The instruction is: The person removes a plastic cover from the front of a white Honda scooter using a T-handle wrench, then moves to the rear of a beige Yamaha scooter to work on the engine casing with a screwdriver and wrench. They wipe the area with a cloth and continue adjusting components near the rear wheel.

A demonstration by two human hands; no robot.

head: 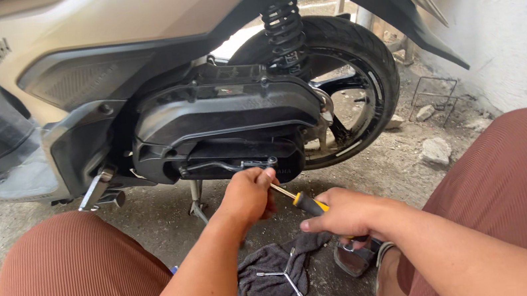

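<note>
crouched beside a scooter, knees apart in rust-coloured ribbed trousers. right hand (345,215) wrapped shut around a screwdriver (302,202) with a yellow-and-black handle and a thin metal shaft, angled up and left toward the black engine cover (226,116). left hand (249,193) curled with fingertips pinched about the shaft's tip, just below the cover's lower edge beside a small metal clamp (259,163). cover looked matte black, ribbed, dusty. rear wheel (360,62) and coiled black shock spring (282,28) stood behind. lay below the hands on the concrete floor (158,214): a dark grey rag (261,289) carrying a three-armed socket wrench (284,274).
</note>
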